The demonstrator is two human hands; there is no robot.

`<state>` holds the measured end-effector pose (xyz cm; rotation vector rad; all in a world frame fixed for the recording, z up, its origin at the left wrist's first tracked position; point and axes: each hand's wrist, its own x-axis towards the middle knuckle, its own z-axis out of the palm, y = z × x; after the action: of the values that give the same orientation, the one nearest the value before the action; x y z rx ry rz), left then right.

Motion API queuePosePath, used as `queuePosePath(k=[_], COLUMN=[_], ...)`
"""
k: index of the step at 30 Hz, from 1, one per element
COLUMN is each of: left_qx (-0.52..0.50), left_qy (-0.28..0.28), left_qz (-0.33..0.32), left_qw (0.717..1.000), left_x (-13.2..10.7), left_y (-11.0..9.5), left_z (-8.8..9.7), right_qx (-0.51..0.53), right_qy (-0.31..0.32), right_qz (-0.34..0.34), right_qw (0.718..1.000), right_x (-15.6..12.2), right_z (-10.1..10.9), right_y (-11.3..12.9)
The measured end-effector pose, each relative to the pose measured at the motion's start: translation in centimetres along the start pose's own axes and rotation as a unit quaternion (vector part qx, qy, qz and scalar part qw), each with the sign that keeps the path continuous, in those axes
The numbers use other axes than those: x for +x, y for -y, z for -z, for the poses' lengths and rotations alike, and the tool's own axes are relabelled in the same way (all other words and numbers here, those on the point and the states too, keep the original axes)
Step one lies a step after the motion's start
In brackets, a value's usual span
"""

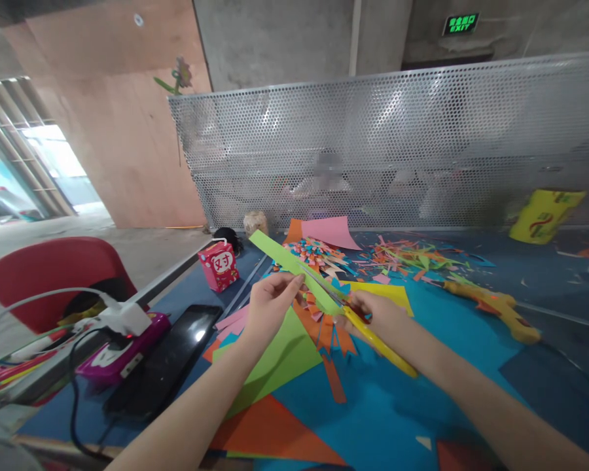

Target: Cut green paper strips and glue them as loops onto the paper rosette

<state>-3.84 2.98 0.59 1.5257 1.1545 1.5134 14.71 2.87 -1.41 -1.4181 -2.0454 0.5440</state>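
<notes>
My left hand (273, 302) pinches the edge of a light green paper strip (278, 254), which slants across the middle of the view. In my right hand (373, 313) is a pair of scissors with yellow handles (380, 343). Their metal blades lie along the strip, close to my left fingertips; whether they are cutting into it I cannot tell. Beneath my hands are a green paper sheet (275, 360), orange cut pieces (334, 379) and a large blue sheet (373, 418).
A yellow glue gun (495, 311) lies at right. Heaps of paper scraps (412, 256) spread before the perforated metal panel (373, 150). At left are a red drink carton (218, 266), a black phone (164, 363) and a purple power strip (122, 350) with cables. A yellow roll (544, 216) stands back right.
</notes>
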Motion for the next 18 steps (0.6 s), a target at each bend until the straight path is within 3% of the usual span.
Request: queuePosePath(k=[5,11,18], left_qx=[-0.016,-0.085,-0.071], left_qy=[0.001,-0.068,-0.048], left_qz=[-0.004,-0.028,-0.036], left_qw=[1.0,0.994,0.996], left_x=[0.04,0.61,0.68], left_y=[-0.14,0.03,0.38], left_z=[0.09,0.21,0.27], right_qx=[0.022,0.002,0.014], right_qy=[0.005,-0.01,0.007], right_qz=[-0.01,-0.013,0.003], right_qw=[1.0,1.0,1.0], right_x=[-0.12,-0.14,-0.11], right_z=[0.11,-0.05,-0.39], right_y=[0.08,-0.14,-0.44])
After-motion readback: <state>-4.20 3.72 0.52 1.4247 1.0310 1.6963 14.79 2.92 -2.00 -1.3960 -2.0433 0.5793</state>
